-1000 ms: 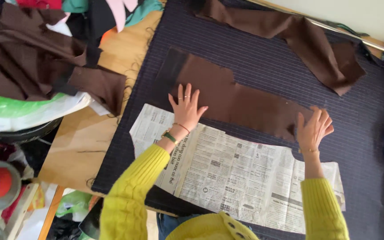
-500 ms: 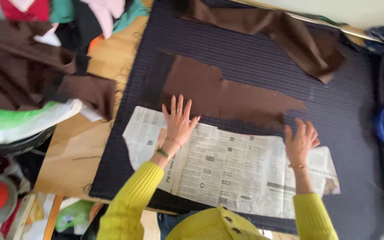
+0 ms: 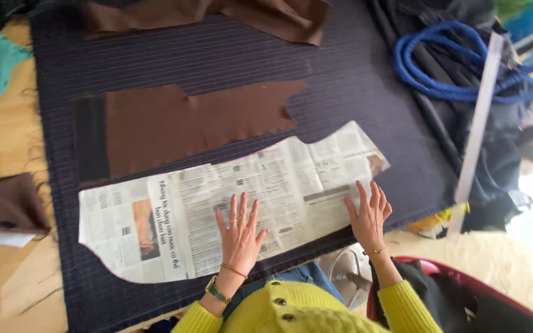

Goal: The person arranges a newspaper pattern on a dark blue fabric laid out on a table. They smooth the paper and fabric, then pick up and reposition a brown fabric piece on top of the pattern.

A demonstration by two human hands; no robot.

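— So, where is the newspaper pattern (image 3: 217,209)?

— It lies flat on the dark striped cloth (image 3: 353,80), just below the brown fabric piece (image 3: 180,120), their edges touching.

— And your grip?

— Your left hand (image 3: 240,231) presses palm-down on the pattern's middle, fingers spread, gripping nothing. Your right hand (image 3: 368,213) lies flat on the pattern's right end, fingers open too.

— Pose?

— Both wrists reach forward from yellow sleeves (image 3: 396,302). Right of the pattern, a blue rope (image 3: 430,68) and a pale ruler (image 3: 479,117).
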